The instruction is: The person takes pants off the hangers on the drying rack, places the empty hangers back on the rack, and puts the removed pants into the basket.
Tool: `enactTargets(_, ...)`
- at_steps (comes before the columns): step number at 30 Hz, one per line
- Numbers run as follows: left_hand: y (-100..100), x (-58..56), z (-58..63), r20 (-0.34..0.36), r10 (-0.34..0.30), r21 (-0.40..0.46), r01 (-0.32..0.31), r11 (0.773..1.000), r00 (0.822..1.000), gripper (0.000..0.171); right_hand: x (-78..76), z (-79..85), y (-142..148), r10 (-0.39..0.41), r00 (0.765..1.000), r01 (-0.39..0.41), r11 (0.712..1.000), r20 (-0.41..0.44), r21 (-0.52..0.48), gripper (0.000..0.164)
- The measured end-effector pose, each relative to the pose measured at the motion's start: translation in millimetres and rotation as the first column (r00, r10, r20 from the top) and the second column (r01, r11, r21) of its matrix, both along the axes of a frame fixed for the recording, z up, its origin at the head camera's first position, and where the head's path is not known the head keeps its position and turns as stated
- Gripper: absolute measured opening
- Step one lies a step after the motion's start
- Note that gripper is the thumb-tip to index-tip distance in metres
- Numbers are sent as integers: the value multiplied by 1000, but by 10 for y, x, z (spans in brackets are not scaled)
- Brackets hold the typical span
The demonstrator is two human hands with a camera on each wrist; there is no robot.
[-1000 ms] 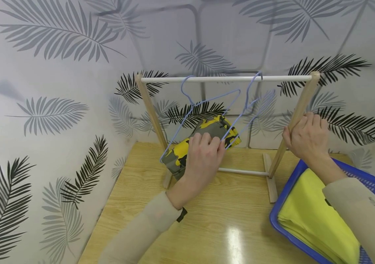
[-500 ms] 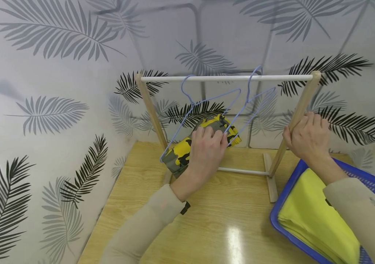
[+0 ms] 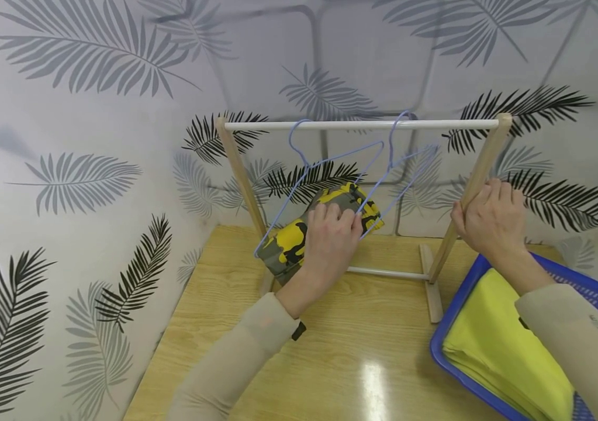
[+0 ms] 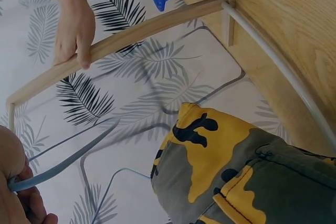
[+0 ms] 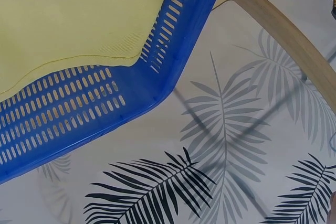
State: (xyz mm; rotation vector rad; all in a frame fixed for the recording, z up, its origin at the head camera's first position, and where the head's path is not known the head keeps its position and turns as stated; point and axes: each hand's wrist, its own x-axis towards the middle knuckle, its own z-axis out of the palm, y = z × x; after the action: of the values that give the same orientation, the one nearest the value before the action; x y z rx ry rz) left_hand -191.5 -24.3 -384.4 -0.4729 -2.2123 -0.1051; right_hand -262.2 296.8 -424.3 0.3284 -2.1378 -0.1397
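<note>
The left hand (image 3: pixel 332 242) has its fingers curled around the lower part of a blue hanger (image 4: pixel 50 173), the hook of which is at the white top rail (image 3: pixel 356 125); whether the hook bears on the rail cannot be told. The right hand (image 3: pixel 493 219) grips the right wooden post (image 3: pixel 485 155) of the rack. To the left, a camouflage garment (image 3: pixel 290 237) hangs folded over a second hanger (image 3: pixel 307 168), while at far right a blue basket (image 3: pixel 438 345) contains yellow cloth (image 3: pixel 504 339).
</note>
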Motion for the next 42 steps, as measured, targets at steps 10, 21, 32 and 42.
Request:
enactTargets(10, 9, -42, -94, 3, 29, -37, -29, 999, 1000, 35, 16, 8, -3, 5, 1000, -5, 1000, 19, -11, 68)
enactTargets(21, 25, -122, -177, -18, 20, -36, -21, 999, 1000, 36, 9, 4, -7, -5, 1000, 5, 1000, 15, -4, 67)
enactTargets(32, 21, -160, -198, 0, 13, -27, -13, 1000, 1000, 36, 17, -4, -6, -7, 1000, 7, 1000, 20, -23, 70)
enactTargets(42, -3, -176, -222, -3, 14, -19, -14, 1000, 1000, 40, 18, 14, -8, -6, 999, 7, 1000, 39, -24, 71)
